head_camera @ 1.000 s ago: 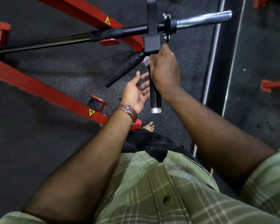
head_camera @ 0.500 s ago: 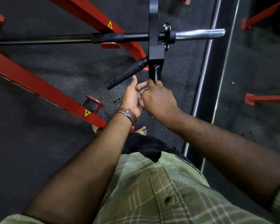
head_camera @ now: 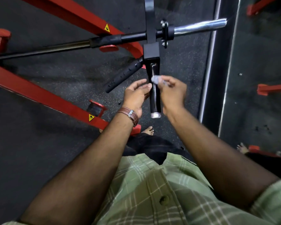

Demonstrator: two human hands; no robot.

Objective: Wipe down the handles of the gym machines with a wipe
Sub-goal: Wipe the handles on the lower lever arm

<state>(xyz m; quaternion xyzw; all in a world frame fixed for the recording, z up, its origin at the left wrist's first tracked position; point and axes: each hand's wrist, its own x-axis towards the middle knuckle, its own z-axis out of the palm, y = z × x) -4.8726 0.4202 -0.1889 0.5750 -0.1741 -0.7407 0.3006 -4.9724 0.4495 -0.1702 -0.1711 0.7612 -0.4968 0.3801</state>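
Observation:
A glossy black handle [head_camera: 154,95] with a silver end cap points toward me from the machine's black bracket [head_camera: 151,51]. A second, textured black handle [head_camera: 123,75] angles off to the left. My right hand [head_camera: 172,93] pinches a small pale wipe [head_camera: 156,79] just right of the glossy handle. My left hand [head_camera: 136,95], with a brown watch strap at the wrist, is on the handle's left side, fingers loosely curved with the tips at the handle.
Red frame beams [head_camera: 44,98] cross the dark rubber floor at the left. A black bar with a chrome sleeve [head_camera: 199,27] runs across above the bracket. A mirror [head_camera: 258,78] stands at the right. My bare foot [head_camera: 148,130] shows below the handle.
My right hand has come off the glossy handle and now holds the wipe beside it. My left hand has risen to the handle's left side. The view has shifted slightly.

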